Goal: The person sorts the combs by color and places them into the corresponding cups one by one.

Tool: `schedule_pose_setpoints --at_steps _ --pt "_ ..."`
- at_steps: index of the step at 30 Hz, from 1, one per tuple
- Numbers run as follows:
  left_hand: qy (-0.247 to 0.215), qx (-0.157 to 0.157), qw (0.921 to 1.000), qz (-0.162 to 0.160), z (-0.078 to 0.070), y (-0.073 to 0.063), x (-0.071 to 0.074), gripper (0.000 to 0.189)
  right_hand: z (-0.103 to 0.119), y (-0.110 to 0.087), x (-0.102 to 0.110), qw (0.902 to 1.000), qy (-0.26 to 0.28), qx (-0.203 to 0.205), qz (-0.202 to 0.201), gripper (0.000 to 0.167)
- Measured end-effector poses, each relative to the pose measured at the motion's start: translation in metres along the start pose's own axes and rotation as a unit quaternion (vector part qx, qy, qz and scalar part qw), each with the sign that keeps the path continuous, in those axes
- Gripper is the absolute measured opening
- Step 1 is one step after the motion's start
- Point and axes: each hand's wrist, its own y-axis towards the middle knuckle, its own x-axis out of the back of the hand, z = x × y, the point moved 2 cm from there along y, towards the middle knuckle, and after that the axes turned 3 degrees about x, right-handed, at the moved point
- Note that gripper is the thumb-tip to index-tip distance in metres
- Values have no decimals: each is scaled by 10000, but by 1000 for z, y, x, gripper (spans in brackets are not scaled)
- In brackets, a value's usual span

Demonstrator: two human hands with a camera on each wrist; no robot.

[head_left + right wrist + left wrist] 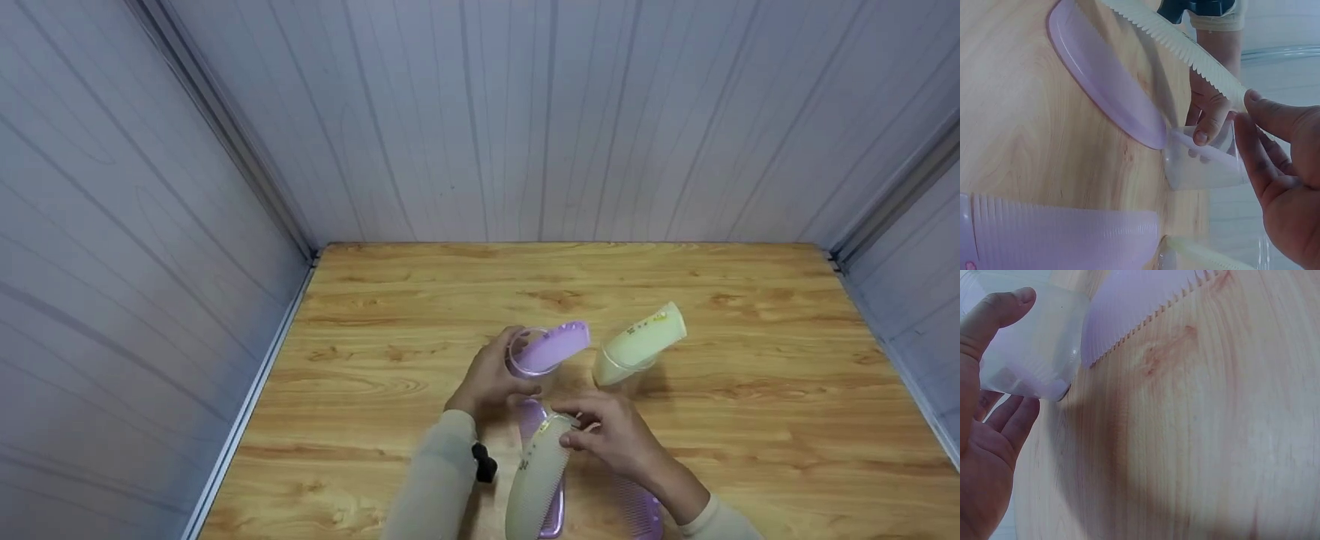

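Your left hand: curled round the clear cup, thumb on one side and fingers on the other, so the left hand (491,375) has a firm wrap on the clear cup (1044,343).
Gripped cup: its base is close to the bench (375,300), and a cupped purple comb (556,345) leans inside it, its end jutting past the rim toward your right.
Your right hand: nearly closed, the right hand (611,435) pinches the held cream comb (538,472) at one end between thumb and fingers.
Cream comb in your grip: it slants above the bench, far end toward you, teeth on the side facing your right hand, small dark marks along its surface.
Beneath it: a flat purple comb (1109,90) lies on the bench, partly covered from your head view.
By your right wrist: a second flat purple comb (641,510) lies on the bench, partly hidden under your forearm.
Other cup: to the right of your gripped one and apart from it, the second clear cup (630,379) stands on the bench with a cream comb (646,336) leaning out to the right.
Your left cuff: a black object (485,463) sits at the pale sleeve (435,480).
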Motion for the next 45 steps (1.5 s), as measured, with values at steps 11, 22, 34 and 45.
schedule_pose_setpoints --at_steps 11,22,34,45 --pt "8 45 10000 31 4 0 0 99 7 -10 9 9962 729 -457 -168 37" --pt "-41 -7 10000 74 4 -1 3 100 19 -15 22 9922 1106 -521 -230 35" --pt "-59 17 9999 137 6 0 2 100 25 -18 46 9881 1353 -414 -602 35" --pt "-94 -16 9998 160 4 1 1 103 30 -22 76 9844 1313 -516 -1053 35"
